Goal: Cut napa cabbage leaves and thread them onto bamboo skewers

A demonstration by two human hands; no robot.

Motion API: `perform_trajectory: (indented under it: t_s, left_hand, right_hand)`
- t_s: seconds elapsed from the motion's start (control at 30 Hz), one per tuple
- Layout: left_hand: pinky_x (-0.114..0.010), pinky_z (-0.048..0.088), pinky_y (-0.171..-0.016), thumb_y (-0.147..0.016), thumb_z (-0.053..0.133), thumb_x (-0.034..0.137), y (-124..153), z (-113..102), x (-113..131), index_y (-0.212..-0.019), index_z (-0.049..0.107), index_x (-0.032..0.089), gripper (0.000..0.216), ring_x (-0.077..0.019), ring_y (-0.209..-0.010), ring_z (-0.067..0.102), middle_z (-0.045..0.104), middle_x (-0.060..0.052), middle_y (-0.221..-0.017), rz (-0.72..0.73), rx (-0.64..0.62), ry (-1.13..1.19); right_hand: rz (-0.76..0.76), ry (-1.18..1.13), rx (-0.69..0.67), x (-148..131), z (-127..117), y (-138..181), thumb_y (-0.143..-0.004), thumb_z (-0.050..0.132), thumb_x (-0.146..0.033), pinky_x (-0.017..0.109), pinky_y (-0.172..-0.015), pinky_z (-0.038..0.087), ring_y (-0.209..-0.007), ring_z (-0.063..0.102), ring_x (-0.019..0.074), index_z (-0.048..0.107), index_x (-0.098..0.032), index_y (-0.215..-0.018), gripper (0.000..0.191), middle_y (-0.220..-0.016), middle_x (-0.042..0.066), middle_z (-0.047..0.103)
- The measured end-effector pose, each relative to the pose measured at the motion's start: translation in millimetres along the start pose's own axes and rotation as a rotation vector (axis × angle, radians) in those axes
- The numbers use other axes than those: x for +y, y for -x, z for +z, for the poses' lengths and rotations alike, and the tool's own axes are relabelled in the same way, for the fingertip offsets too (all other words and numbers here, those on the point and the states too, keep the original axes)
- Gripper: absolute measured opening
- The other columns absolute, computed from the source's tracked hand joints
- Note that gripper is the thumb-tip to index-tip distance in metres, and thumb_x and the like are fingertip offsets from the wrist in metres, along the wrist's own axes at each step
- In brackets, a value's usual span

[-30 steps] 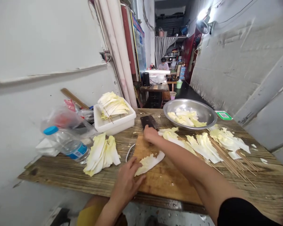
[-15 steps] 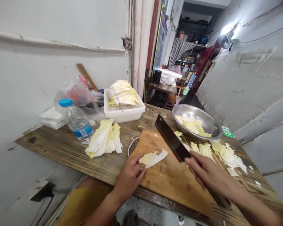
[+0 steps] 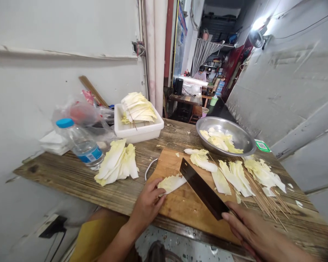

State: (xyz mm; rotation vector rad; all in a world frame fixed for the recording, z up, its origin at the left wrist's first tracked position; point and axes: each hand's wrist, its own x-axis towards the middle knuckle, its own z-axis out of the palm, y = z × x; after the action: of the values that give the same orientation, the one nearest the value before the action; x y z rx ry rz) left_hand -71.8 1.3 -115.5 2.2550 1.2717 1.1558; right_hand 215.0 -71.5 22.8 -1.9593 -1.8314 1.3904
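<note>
On the wooden cutting board (image 3: 186, 207) lies a pale cabbage leaf (image 3: 171, 183), and my left hand (image 3: 147, 202) pinches its left end between thumb and fingers. My right hand (image 3: 246, 225) is wrapped round the handle of a dark cleaver (image 3: 205, 191). The blade slants over the board, its far corner close to the leaf's right end. More cut cabbage pieces (image 3: 200, 159) lie along the board's far right edge. Beside them on the table are other cabbage leaves (image 3: 236, 177) and a bundle of thin wooden skewers (image 3: 262, 198).
A steel bowl (image 3: 247, 145) with cabbage pieces stands at the back right. At the back left is a white plastic tub (image 3: 142, 135) with skewered leaves. A stack of leaves (image 3: 117, 163) and a water bottle (image 3: 89, 149) stand left of the board. A person (image 3: 200, 74) is far behind.
The cleaver in my right hand has come down and nearer to me, uncovering the cabbage pieces behind it. My left hand still pinches the leaf. The camera view has shifted slightly.
</note>
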Motion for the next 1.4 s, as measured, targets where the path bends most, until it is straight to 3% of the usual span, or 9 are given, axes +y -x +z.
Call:
perform_trajectory:
  t_s: [0.2, 0.33, 0.43, 0.57, 0.63, 0.73, 0.87, 1.07, 1.4]
  left_hand:
    - [-0.038, 0.052, -0.091, -0.088, 0.051, 0.023, 4.1, -1.4, -5.0, -0.089, 0.067, 0.019, 0.016, -0.0233, -0.109, 0.060, 0.059, -0.013, -0.120, -0.014, 0.006, -0.028]
    - [-0.037, 0.054, -0.089, -0.087, 0.053, 0.027, 7.6, -6.4, -3.7, -0.088, 0.068, 0.020, 0.016, -0.0230, -0.107, 0.061, 0.059, -0.012, -0.121, 0.028, 0.014, -0.041]
    - [-0.038, 0.052, -0.094, -0.084, 0.056, 0.034, 13.9, -13.5, -0.7, -0.093, 0.067, 0.022, 0.018, -0.0245, -0.110, 0.060, 0.057, -0.011, -0.124, -0.001, 0.010, -0.070]
    - [-0.044, 0.045, -0.103, -0.083, 0.050, 0.038, 10.1, -20.3, -11.7, -0.103, 0.064, 0.029, 0.026, -0.0267, -0.118, 0.055, 0.062, -0.006, -0.120, -0.060, -0.063, -0.155]
    - [-0.046, 0.043, -0.104, -0.083, 0.045, 0.041, -8.0, -16.0, -18.5, -0.099, 0.065, 0.031, 0.028, -0.0280, -0.115, 0.057, 0.068, -0.005, -0.111, -0.026, -0.047, -0.208]
    - [-0.050, 0.045, -0.100, -0.081, 0.036, 0.048, -52.6, -2.1, -10.6, -0.100, 0.066, 0.022, 0.044, -0.0322, -0.112, 0.059, 0.069, -0.011, -0.111, 0.030, -0.204, -0.312]
    - [-0.046, 0.045, -0.097, -0.080, 0.034, 0.053, -111.3, 18.8, 21.4, -0.117, 0.060, 0.010, 0.062, -0.0322, -0.109, 0.061, 0.063, -0.018, -0.122, 0.043, -0.478, -0.456]
    - [-0.041, 0.047, -0.085, -0.085, 0.036, 0.042, -149.0, 47.5, 40.6, -0.102, 0.063, 0.014, 0.043, -0.0310, -0.097, 0.065, 0.069, -0.017, -0.104, 0.022, -0.672, -0.549]
    - [-0.033, 0.045, -0.078, -0.081, 0.040, 0.019, -154.3, 52.2, 40.1, -0.094, 0.065, 0.017, 0.028, -0.0254, -0.091, 0.064, 0.069, -0.011, -0.095, 0.018, -0.689, -0.541]
  right_hand:
    - [-0.056, 0.051, 0.020, -16.3, -8.7, -24.2, -0.090, 0.033, -0.053, 0.025, -0.033, 0.038, -0.037, 0.047, 0.0151, 0.041, -0.023, -0.081, 0.033, -0.052, -0.004, 0.046]
    - [-0.176, 0.087, 0.310, -12.3, -19.1, -5.8, -0.090, 0.035, -0.050, 0.035, -0.068, 0.049, -0.077, 0.062, 0.0245, 0.053, -0.020, -0.093, 0.035, -0.083, 0.009, 0.063]
    - [-0.182, 0.058, 0.612, 18.7, -25.2, 30.8, -0.091, 0.037, -0.055, 0.035, -0.081, 0.048, -0.099, 0.060, 0.0271, 0.053, -0.019, -0.116, 0.047, -0.099, 0.010, 0.067]
    - [0.040, 0.168, 0.910, 79.6, -24.6, 81.0, -0.092, 0.033, -0.059, 0.031, -0.077, 0.051, -0.098, 0.065, 0.0249, 0.049, -0.020, -0.128, 0.055, -0.104, 0.009, 0.069]
    - [0.214, 0.297, 0.992, 110.9, -22.0, 96.0, -0.094, 0.024, -0.057, 0.031, -0.077, 0.051, -0.096, 0.066, 0.0240, 0.049, -0.020, -0.128, 0.056, -0.104, 0.008, 0.070]
    - [0.458, 0.418, 1.083, 154.2, -20.9, 102.9, -0.095, 0.024, -0.050, 0.038, -0.072, 0.052, -0.087, 0.068, 0.0303, 0.047, -0.012, -0.130, 0.056, -0.094, 0.013, 0.071]
    - [0.643, 0.497, 1.098, 200.1, -30.6, 92.4, -0.096, 0.037, -0.040, 0.043, -0.063, 0.050, -0.076, 0.068, 0.0346, 0.045, -0.004, -0.132, 0.052, -0.088, 0.019, 0.070]
    - [0.669, 0.494, 1.051, 249.4, -68.2, 54.2, -0.096, 0.049, -0.036, 0.036, -0.073, 0.053, -0.080, 0.065, 0.0174, 0.054, -0.015, -0.121, 0.032, -0.097, 0.006, 0.065]
    - [0.452, 0.557, 0.969, 246.8, -126.2, 10.8, -0.097, 0.049, -0.037, 0.036, -0.077, 0.052, -0.090, 0.062, 0.0185, 0.058, -0.017, -0.113, 0.027, -0.104, 0.005, 0.062]
